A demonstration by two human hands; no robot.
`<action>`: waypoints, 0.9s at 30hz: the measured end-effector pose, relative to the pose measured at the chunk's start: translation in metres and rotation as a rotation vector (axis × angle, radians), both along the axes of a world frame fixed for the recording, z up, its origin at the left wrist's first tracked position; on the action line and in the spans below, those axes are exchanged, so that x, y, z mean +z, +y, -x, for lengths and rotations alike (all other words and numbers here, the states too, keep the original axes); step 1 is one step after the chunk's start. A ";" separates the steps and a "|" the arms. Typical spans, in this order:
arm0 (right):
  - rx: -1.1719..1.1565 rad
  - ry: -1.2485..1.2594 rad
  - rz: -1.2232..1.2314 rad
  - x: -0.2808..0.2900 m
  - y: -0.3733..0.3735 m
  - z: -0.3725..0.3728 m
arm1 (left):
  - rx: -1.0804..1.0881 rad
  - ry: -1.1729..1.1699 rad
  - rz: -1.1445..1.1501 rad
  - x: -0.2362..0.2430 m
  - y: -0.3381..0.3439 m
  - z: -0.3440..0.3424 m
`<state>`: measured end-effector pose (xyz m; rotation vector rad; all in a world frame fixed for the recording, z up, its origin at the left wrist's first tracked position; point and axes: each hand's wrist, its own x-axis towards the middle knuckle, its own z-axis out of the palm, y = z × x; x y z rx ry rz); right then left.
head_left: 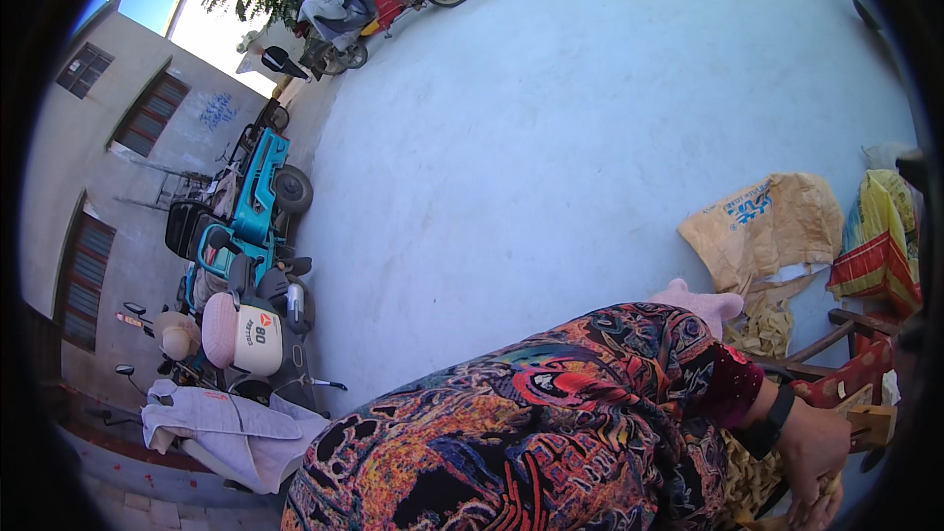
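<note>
Yellowish strips (743, 477) lie by a curled hand (816, 444) whose hold I cannot tell.

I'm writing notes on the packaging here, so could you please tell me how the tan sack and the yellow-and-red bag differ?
Colour: the tan sack is mostly plain with blue printing, while the yellow-and-red bag is yellow above and red lower down. Outline in view: the tan sack spreads wider than tall; the yellow-and-red bag shows taller than wide. Both look creased.
</note>
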<state>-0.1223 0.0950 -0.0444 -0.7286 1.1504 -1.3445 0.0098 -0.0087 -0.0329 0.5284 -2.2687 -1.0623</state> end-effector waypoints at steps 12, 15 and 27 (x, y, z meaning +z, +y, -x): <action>0.305 0.056 0.071 0.056 0.001 0.000 | -0.279 0.105 -0.877 0.021 -0.004 -0.020; 0.371 0.092 0.052 0.060 0.001 0.009 | -0.281 0.130 -0.958 0.027 -0.001 -0.026; 0.417 0.137 0.026 0.069 0.000 -0.001 | -0.096 -0.092 -0.527 0.019 -0.003 -0.019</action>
